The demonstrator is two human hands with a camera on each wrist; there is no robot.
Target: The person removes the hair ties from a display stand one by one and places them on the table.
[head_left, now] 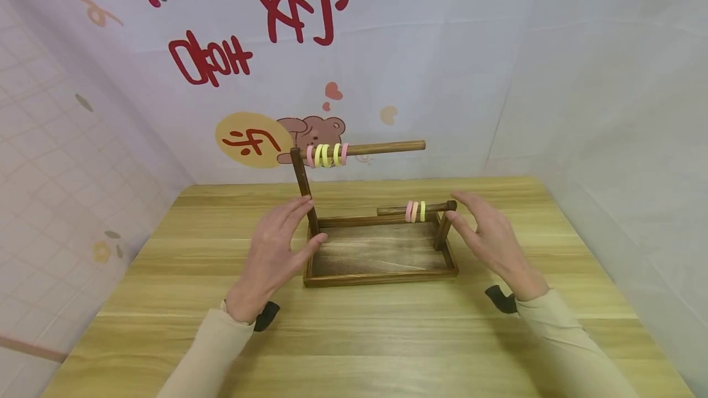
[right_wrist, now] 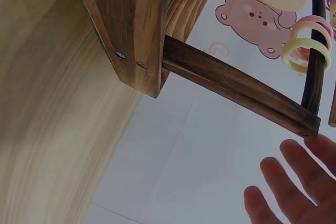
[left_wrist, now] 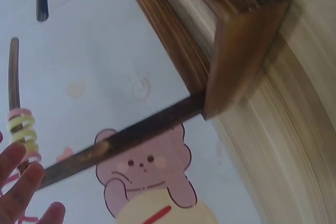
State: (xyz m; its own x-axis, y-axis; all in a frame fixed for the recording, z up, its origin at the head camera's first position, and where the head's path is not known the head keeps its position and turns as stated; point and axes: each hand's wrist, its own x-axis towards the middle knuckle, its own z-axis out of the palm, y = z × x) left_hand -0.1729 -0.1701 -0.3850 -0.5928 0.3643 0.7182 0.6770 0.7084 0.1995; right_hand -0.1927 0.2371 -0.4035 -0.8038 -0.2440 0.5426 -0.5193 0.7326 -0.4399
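A dark wooden stand with a shallow tray base (head_left: pixel 381 277) is between my two hands. From its tall left post (head_left: pixel 301 177) an upper rod (head_left: pixel 387 148) points right, carrying several pink and yellow rings (head_left: pixel 326 155) near the post. A shorter right post (head_left: pixel 442 232) bears a lower rod (head_left: pixel 390 210) pointing left, with three rings (head_left: pixel 415 211) in pink, peach and yellow. My left hand (head_left: pixel 276 247), fingers extended, is beside the tall post. On the other side, my right hand (head_left: pixel 489 235) has its fingers spread at the top of the short post. Neither hand holds anything.
The stand rests on a light wood-grain table (head_left: pixel 354 330). Behind the table hangs a white printed cloth (head_left: pixel 442 66) with red lettering and a bear drawing. Pale cloth walls flank both sides. A black strap piece (head_left: pixel 500 300) shows at the right wrist.
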